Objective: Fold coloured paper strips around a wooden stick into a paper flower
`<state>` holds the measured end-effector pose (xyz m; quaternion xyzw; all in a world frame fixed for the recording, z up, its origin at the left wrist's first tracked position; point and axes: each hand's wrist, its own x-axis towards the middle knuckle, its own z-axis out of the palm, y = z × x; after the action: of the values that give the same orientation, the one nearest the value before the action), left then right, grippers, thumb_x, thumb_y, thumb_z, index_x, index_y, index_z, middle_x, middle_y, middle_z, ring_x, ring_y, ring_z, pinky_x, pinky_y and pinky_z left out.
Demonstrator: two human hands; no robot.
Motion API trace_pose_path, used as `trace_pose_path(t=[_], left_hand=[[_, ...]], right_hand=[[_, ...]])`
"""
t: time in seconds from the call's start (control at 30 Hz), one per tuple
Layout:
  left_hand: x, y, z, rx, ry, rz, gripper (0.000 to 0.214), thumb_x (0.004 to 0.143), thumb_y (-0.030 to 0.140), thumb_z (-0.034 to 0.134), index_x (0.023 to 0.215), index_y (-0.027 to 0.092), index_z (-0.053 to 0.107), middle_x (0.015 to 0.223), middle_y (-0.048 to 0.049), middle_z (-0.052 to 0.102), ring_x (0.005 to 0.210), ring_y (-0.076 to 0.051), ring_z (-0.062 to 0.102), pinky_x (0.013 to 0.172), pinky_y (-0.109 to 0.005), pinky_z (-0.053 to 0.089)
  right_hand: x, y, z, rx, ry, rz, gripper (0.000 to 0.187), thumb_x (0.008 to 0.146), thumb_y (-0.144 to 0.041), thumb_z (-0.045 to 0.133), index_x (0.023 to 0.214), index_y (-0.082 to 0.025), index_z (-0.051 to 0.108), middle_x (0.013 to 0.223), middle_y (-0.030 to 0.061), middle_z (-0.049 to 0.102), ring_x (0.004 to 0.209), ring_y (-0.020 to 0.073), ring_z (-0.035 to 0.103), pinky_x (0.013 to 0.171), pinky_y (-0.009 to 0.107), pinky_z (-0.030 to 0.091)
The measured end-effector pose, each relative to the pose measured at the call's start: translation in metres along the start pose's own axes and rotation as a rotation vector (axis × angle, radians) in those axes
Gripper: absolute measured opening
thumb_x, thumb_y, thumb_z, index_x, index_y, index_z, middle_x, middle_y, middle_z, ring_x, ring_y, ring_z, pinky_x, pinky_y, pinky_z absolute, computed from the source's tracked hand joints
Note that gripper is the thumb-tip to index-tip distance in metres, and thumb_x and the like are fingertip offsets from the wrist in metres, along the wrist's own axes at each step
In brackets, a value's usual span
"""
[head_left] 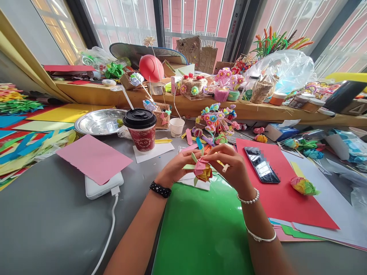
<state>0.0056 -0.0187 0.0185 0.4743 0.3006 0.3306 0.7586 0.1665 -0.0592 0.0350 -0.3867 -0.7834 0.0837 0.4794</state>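
Note:
Above the near part of the table, my left hand (176,167) grips a small folded paper flower (203,172) with pink and yellow petals and pale green leaves. The fingertips of my right hand (229,162) press together at the flower's upper side. A short pale stick (225,168) pokes out between the right hand's fingers; its other end is hidden. Beneath both hands lies a glossy green board (203,233). White paper (197,182) shows just behind the flower, and loose coloured paper strips (189,136) lie beyond my fingers.
On the left are a lidded red cup (142,131), a metal plate (86,124) and pink paper (94,158) over a white power bank (97,187) with a cable. A phone (261,165) and finished paper flower (304,186) rest on red paper (292,202) at right.

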Motion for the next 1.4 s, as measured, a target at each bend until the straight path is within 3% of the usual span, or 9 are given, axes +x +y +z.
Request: trace_pose_path(t=[0.77,1.03,1.4], left_hand=[[0.01,-0.003,0.001,-0.098,0.174,0.175,0.02,0.059,0.026,0.067,0.055,0.014,0.052,0.052,0.0053,0.048,0.051,-0.005,0.044,0.056,-0.019,0.039],[0.005,0.0,0.007,-0.028,0.189,0.171,0.02,0.058,0.026,0.068,0.07,0.013,0.059,0.061,0.0027,0.056,0.054,-0.007,0.05,0.054,-0.019,0.038],[0.009,-0.002,0.009,-0.182,0.267,0.237,0.016,0.055,0.022,0.069,0.058,0.013,0.057,0.052,0.0057,0.048,0.049,-0.004,0.042,0.052,-0.017,0.038]], right_hand=[[-0.002,0.003,0.0,-0.111,0.044,-0.082,0.008,0.074,-0.015,0.057,0.076,-0.019,0.063,0.075,0.0037,0.058,0.068,0.0122,0.055,0.062,0.025,0.046],[-0.001,0.003,0.002,-0.201,0.032,-0.065,0.01,0.076,-0.019,0.055,0.083,-0.018,0.062,0.078,0.0047,0.058,0.071,0.0135,0.056,0.062,0.026,0.046],[-0.002,0.003,0.001,-0.129,0.077,-0.095,0.009,0.074,-0.015,0.056,0.078,-0.019,0.063,0.075,0.0036,0.06,0.069,0.0121,0.056,0.061,0.025,0.047]])
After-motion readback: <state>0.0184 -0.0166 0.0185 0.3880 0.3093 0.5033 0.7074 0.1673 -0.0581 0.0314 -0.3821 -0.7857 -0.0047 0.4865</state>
